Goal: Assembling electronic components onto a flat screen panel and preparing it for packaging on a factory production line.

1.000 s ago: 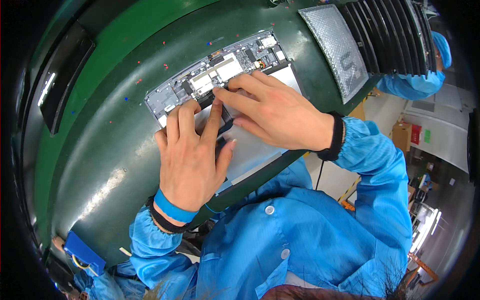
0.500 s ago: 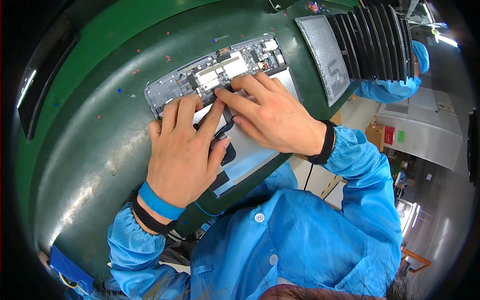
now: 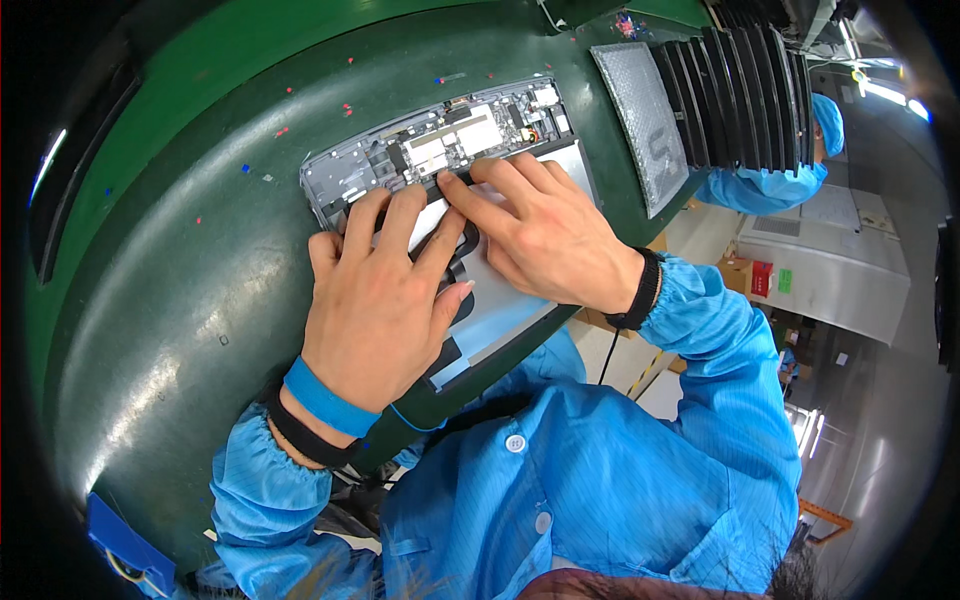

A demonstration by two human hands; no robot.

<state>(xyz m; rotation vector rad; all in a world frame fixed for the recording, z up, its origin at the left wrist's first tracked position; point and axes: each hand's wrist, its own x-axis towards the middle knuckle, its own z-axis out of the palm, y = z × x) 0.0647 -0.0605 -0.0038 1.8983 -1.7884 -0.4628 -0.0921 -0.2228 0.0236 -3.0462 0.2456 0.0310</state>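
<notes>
An opened-up laptop (image 3: 330,180) lies at a slant on the green table, its circuit board (image 3: 472,135) bare along the far side. Its nearer part is a smooth silver panel (image 3: 515,318) with dark curved pieces (image 3: 462,300) on it. My left hand (image 3: 368,300) is spread over the left of the laptop, fingertips resting along the strip below the board. From the right, my right hand (image 3: 565,235) reaches in, index fingertip down at the board's near edge and the other fingers loosely bent. Neither hand visibly grips anything; what lies under the fingertips is hidden.
At the back right stand a bubble-wrapped flat panel (image 3: 645,130) and a row of black slabs (image 3: 735,100). Beyond them is a co-worker in blue (image 3: 765,187). A blue box-like object (image 3: 130,545) sits lower left. Small red and blue bits (image 3: 347,108) dot the table.
The whole view has shifted slightly. My left fingers now lie a little nearer me on the laptop, while my right index fingertip stays at the board's near edge.
</notes>
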